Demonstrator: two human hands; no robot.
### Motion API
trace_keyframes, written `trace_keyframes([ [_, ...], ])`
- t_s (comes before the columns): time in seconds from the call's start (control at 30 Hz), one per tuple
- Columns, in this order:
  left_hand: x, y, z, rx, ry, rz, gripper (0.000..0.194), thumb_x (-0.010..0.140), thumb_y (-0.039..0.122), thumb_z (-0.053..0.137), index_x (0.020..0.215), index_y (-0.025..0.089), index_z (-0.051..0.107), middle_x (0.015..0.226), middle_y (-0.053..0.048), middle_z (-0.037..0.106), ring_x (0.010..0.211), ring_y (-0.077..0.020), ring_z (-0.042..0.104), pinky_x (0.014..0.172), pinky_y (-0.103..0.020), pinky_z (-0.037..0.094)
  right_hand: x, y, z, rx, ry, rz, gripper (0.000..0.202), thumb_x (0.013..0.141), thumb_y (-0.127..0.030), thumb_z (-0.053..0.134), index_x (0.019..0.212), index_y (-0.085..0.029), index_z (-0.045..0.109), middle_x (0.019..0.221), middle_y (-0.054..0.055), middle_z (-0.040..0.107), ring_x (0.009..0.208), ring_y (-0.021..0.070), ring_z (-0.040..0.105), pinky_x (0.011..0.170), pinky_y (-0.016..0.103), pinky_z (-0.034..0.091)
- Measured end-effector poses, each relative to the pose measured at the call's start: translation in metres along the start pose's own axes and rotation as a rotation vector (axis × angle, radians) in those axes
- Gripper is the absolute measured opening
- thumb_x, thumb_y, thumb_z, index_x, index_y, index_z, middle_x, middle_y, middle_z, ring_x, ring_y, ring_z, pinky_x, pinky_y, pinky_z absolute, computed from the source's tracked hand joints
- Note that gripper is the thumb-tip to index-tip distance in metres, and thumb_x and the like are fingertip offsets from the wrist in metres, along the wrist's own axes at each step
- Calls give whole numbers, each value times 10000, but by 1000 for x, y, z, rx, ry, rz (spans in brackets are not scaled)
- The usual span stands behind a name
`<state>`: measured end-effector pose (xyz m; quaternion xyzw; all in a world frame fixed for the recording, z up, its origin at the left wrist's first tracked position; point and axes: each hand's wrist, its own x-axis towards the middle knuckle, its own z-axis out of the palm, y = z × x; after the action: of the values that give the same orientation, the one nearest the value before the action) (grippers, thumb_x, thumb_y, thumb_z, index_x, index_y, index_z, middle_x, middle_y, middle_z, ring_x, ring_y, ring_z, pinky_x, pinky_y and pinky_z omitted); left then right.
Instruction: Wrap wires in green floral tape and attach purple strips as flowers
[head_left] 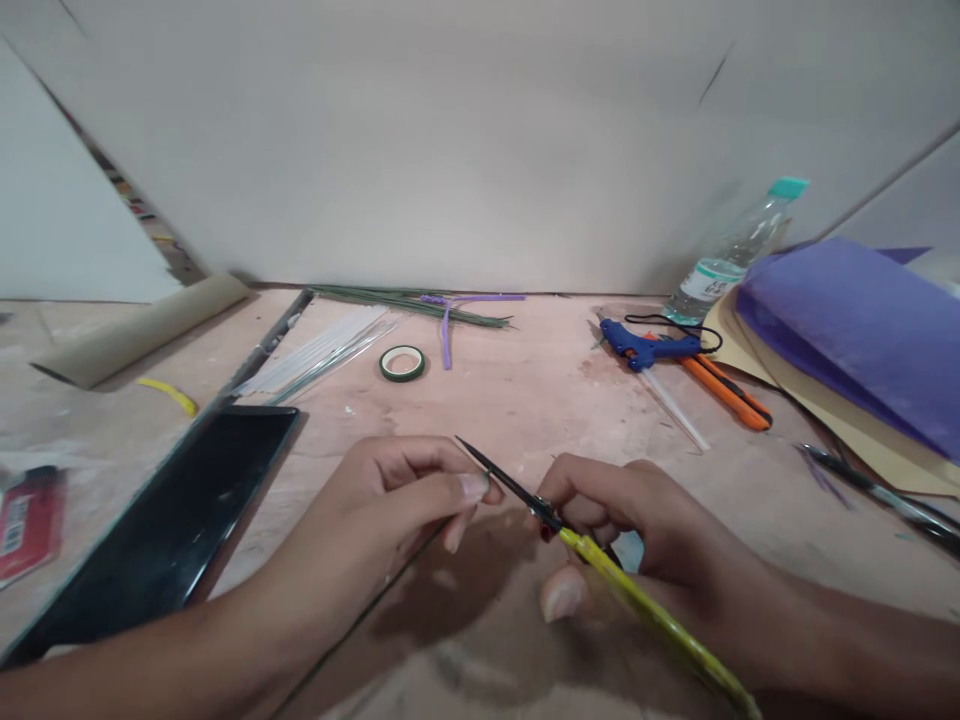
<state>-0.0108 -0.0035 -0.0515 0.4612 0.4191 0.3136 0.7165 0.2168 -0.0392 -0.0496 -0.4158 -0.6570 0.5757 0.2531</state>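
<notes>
My left hand (420, 490) pinches the end of a thin dark green wire (352, 628) between thumb and forefinger, and its tail slants down to the bottom edge. My right hand (637, 530) grips what look like long-nose pliers (517, 487), with slim black pointed jaws and a long yellow handle. The other handle is mostly hidden by my fingers. The jaws point up and left, crossing at the left fingertips where the wire end is. Whether they bite on the wire I cannot tell.
Behind my hands lie green tape (403, 364), several green wires (405, 300), purple pipe cleaners (447, 340) and clear sticks (322, 350). A phone (172, 510) is left; a blue glue gun (652, 347), orange cutter (727, 392), bottle (739, 255) and purple sheet (855, 330) are right.
</notes>
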Motion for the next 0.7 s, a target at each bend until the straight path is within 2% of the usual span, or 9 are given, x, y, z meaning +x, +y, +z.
trace_keyframes([
  [0.17,1,-3,0,16,16,-15,169,773,295,786,684,153,769,558,9,601,541,-93,491,506,-180,371,2,2,0,25,3,15,401,914,-534,782,1007,-229,539,711,-63,575,623,116,469,547,257,326],
  [0.3,2,-2,1,0,34,-13,158,743,278,785,652,152,757,561,3,611,547,-96,497,507,-184,354,2,4,-1,0,41,34,419,881,-501,828,1011,-232,535,632,-101,519,567,101,416,517,257,275],
  [0.5,1,-2,2,60,54,17,190,770,306,767,652,158,750,569,12,599,539,-95,490,531,-201,371,7,9,-4,-68,50,51,405,846,-457,864,1017,-239,569,628,-92,569,577,108,446,516,245,300],
  [0.6,1,-2,0,70,115,59,283,796,329,766,580,175,668,533,32,558,520,-88,468,535,-200,369,13,-4,-22,-147,213,-10,357,830,-420,865,1025,-241,625,614,-78,590,553,118,508,488,233,346],
  [0.67,2,-3,-1,62,179,95,290,804,321,758,574,181,650,527,40,544,523,-85,463,542,-197,365,17,-19,-41,-253,410,-144,240,866,-396,820,969,-236,673,622,-57,607,501,116,531,469,243,388],
  [0.7,2,-3,-1,63,197,105,271,806,318,759,592,181,664,532,41,545,526,-84,460,536,-195,353,20,-26,-51,-270,548,-243,203,903,-408,778,964,-241,680,637,-45,623,491,122,552,469,251,414],
])
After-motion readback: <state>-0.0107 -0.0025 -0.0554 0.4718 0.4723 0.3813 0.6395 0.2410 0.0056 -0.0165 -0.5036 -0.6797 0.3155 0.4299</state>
